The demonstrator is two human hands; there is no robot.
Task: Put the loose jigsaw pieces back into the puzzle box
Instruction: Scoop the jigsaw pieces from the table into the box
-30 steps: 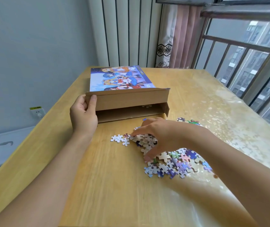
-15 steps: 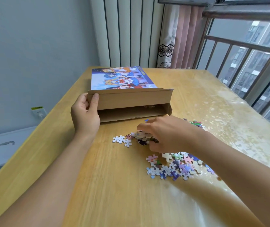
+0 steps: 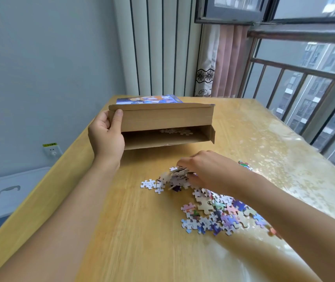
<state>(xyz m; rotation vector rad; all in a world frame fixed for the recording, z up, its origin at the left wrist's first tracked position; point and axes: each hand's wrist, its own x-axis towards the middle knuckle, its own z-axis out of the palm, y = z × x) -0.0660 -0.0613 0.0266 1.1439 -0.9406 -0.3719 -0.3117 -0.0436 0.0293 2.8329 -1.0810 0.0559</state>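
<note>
The cardboard puzzle box point(image 3: 166, 119) lies on the wooden table with its open end facing me and its near flap lifted; a few pieces point(image 3: 175, 131) show inside. My left hand point(image 3: 106, 135) grips the box's left end, thumb on the flap. My right hand point(image 3: 205, 169) pinches a bunch of jigsaw pieces point(image 3: 179, 174) just above the table, in front of the box mouth. A spread of loose colourful pieces point(image 3: 215, 214) lies under and beside my right forearm, with a few white-backed ones point(image 3: 149, 183) to the left.
The table point(image 3: 121, 231) has a clear plastic sheet point(image 3: 284, 155) over its right part. A window railing point(image 3: 305, 72) and curtain point(image 3: 227, 62) stand behind right, a radiator point(image 3: 162, 47) at the back, and a wall socket point(image 3: 51, 150) lower left.
My right hand has gathered pieces from the pile and raised them a little toward the box. My left hand has tipped the box's open end up higher.
</note>
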